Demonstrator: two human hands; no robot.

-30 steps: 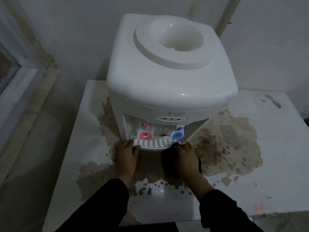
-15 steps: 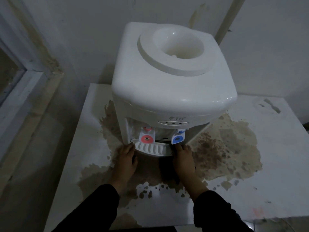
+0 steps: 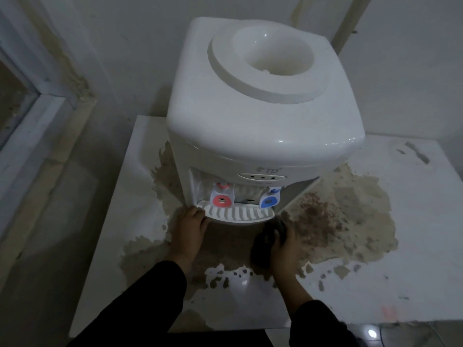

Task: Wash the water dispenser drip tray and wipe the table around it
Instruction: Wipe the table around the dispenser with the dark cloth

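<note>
The white water dispenser (image 3: 263, 116) stands on a white table (image 3: 416, 246). It has a red tap (image 3: 221, 200) and a blue tap (image 3: 268, 202). Its ribbed white drip tray (image 3: 238, 214) sticks out below the taps. My left hand (image 3: 190, 230) curls around the tray's left end, thumb under the rim. My right hand (image 3: 284, 242) is a little below and right of the tray, off it, and is closed on a dark cloth (image 3: 265, 245). A wide brown stain (image 3: 345, 221) spreads over the table around the dispenser's base.
The dispenser's back is close to a grey wall (image 3: 125, 46). A window frame (image 3: 37, 116) and bare floor lie left of the table. A pale pipe (image 3: 350, 18) runs up the wall at the right. The table's front edge (image 3: 225, 329) is near my sleeves.
My right hand has pulled back from the tray's right end towards me with the dark cloth. My left hand stays at the tray's left end. The tray sticks out further than before.
</note>
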